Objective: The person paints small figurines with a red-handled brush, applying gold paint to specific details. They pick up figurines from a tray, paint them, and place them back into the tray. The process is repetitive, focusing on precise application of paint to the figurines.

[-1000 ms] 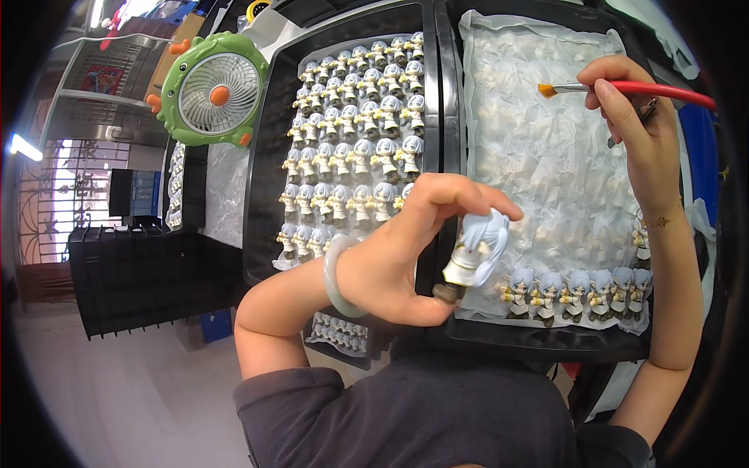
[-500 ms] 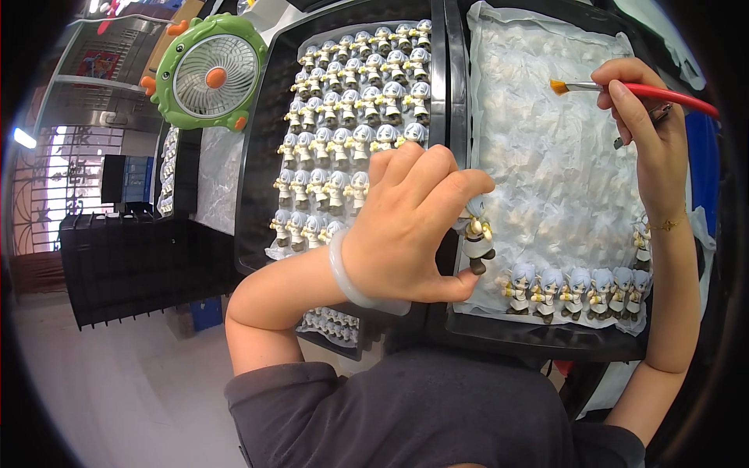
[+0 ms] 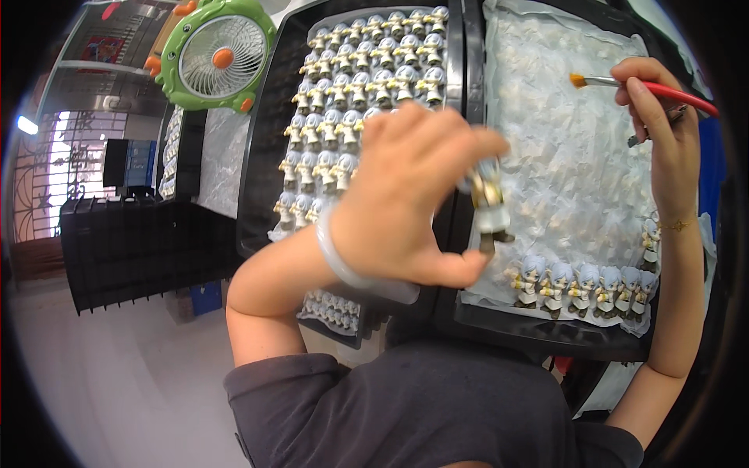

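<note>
Between the thumb and forefinger of my left hand (image 3: pixel 413 187) is a small figurine (image 3: pixel 490 204) with pale blue hair, a white dress and dark boots. It is upright, slightly blurred, its head partly behind my fingers. My right hand (image 3: pixel 663 117) pinches a paintbrush (image 3: pixel 599 80) with a red handle, its yellowish bristles pointing left. A dark, narrow thing also shows under the fingers of that hand; I cannot tell what it is. Below the held figurine, a row of similar figurines (image 3: pixel 585 288) stands along the near edge of the paper-lined right tray (image 3: pixel 562 156).
To the left, a black tray (image 3: pixel 261 171) holds many figurines in rows, partly hidden by my left arm. Behind it stands a green animal-shaped fan (image 3: pixel 261 51). A black crate (image 3: pixel 148 249) is at the far left, and another tray of figurines (image 3: pixel 331 313) sits lower down.
My left hand has moved slightly up and right with the figurine, which now appears turned. The view has shifted a little; my right hand keeps hold of the brush.
</note>
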The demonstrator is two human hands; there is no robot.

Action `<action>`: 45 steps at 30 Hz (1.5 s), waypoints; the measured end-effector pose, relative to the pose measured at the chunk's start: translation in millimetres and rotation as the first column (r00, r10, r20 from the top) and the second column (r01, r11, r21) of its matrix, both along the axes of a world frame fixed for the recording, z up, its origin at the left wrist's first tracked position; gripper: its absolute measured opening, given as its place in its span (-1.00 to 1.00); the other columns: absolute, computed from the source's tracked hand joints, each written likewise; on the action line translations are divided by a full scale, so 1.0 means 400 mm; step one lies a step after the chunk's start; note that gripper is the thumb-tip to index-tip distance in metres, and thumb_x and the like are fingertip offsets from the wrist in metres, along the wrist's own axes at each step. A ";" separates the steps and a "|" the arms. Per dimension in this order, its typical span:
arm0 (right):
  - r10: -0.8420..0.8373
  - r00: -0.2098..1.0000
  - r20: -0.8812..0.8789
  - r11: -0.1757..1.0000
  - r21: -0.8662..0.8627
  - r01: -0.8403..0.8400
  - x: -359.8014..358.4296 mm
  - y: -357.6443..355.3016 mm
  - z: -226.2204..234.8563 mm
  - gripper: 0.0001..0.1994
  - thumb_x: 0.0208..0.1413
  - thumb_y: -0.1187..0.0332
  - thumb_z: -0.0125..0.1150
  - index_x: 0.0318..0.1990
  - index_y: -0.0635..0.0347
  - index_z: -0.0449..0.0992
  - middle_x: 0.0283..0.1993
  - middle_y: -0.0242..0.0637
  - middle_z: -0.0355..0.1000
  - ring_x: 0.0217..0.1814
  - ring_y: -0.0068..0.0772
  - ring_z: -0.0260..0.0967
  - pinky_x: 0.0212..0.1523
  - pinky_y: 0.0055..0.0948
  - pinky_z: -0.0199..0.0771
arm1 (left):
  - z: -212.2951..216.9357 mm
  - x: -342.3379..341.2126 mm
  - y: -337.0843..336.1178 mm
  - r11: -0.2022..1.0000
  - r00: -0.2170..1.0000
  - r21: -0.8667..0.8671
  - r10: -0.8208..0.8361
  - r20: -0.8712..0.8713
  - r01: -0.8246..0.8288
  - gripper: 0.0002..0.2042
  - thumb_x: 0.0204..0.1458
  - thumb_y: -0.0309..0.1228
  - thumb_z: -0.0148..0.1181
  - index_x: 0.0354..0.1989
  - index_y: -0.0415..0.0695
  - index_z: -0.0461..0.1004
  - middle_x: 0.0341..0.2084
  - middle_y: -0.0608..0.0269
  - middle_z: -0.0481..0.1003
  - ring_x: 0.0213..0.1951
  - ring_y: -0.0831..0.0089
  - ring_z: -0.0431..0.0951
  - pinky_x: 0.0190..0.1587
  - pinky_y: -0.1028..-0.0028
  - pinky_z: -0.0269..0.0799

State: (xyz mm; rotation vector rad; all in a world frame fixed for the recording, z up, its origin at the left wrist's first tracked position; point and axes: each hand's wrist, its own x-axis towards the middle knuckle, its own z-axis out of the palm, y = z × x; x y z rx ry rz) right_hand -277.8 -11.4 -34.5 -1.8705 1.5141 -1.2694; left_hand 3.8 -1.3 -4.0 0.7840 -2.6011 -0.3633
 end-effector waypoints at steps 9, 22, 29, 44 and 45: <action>0.018 0.995 -0.096 0.995 -0.100 -0.028 0.024 0.009 0.022 -0.77 0.13 0.33 -0.08 -0.19 0.23 0.46 -0.43 -0.41 0.36 -0.59 -0.79 0.05 -0.58 -0.78 0.00 | -0.049 0.183 -0.022 0.936 0.969 0.327 0.052 0.243 -0.132 -0.41 -0.47 -0.30 0.25 -0.14 -0.20 0.25 -0.25 0.13 0.33 -0.13 0.23 0.32 -0.03 0.34 0.12; 0.068 0.983 0.168 0.942 -0.337 -0.008 -0.120 0.002 -0.011 -0.77 0.12 0.37 -0.09 -0.13 0.25 0.41 -0.25 -0.37 0.34 -0.29 -0.71 0.20 -0.26 -0.74 0.12 | -0.062 0.165 -0.003 0.965 0.855 0.264 -0.131 0.502 -0.007 -0.46 -0.48 -0.39 0.32 -0.18 -0.07 0.32 -0.22 0.14 0.24 -0.13 0.17 0.22 -0.08 0.27 0.09; 0.084 0.909 0.407 0.879 -0.460 0.125 -0.060 -0.038 0.057 -0.88 0.03 0.44 -0.01 -0.43 0.26 0.45 -0.61 -0.47 0.32 -0.66 -0.77 0.13 -0.67 -0.76 0.06 | -0.034 -0.222 -0.019 0.909 0.913 0.192 -0.393 0.109 0.369 -0.75 -0.25 -0.51 0.14 -0.31 -0.21 0.37 -0.42 0.12 0.38 -0.29 0.17 0.38 -0.22 0.33 0.25; 0.032 0.956 0.293 0.933 -0.352 0.077 -0.018 -0.011 0.062 -0.92 -0.04 0.48 0.03 -0.47 0.30 0.41 -0.71 -0.45 0.18 -0.66 -0.72 0.04 -0.64 -0.64 0.03 | -0.239 -0.601 -0.026 0.797 0.907 0.487 -0.420 0.021 0.358 -0.67 -0.13 -0.23 0.07 -0.23 -0.18 0.43 -0.27 -0.01 0.46 -0.22 0.15 0.46 -0.15 0.33 0.35; 0.080 0.948 0.308 0.925 -0.377 0.044 -0.007 -0.013 0.062 -0.93 -0.04 0.49 0.03 -0.45 0.30 0.41 -0.71 -0.48 0.16 -0.66 -0.74 0.01 -0.64 -0.67 0.00 | -0.251 -0.587 -0.022 0.836 0.918 0.404 -0.397 -0.023 0.371 -0.67 -0.13 -0.24 0.07 -0.24 -0.19 0.42 -0.28 -0.01 0.46 -0.23 0.14 0.46 -0.15 0.33 0.35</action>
